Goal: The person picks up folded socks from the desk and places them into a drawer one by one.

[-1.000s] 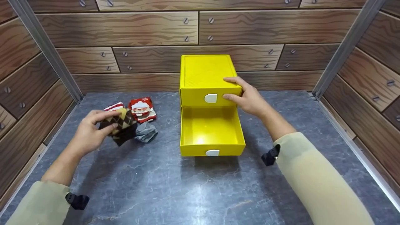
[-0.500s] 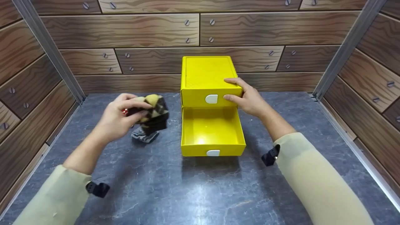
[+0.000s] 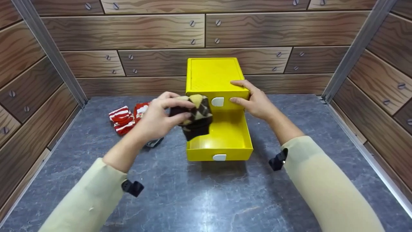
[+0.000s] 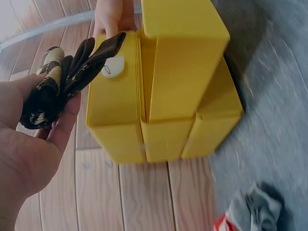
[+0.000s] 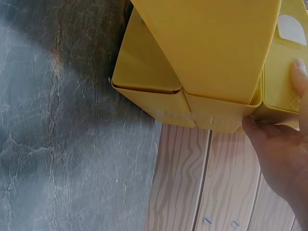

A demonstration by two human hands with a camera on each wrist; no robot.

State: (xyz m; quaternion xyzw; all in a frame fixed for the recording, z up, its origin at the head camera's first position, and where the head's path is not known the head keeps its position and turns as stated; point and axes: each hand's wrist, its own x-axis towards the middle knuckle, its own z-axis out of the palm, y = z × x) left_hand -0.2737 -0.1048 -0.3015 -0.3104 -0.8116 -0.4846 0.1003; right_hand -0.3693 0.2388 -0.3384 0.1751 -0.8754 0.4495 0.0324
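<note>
Grasping folded brown-and-tan argyle socks [image 3: 200,120] between thumb and fingers of left hand [image 3: 154,117], above left part of pulled-out lower drawer [image 3: 199,155]. Clasping upper right near corner of yellow cabinet [image 3: 212,74] with right hand [image 3: 257,101], with thumb on front to right of white upper handle [image 3: 218,101] and fingers on top. Lying on grey table [image 3: 180,193], left of cabinet: striped red-and-white cloth [image 3: 121,117], plus red cloth [image 3: 140,109] and grey cloth [image 3: 155,142], both partly hidden behind left hand and forearm [image 3: 124,153].
</note>
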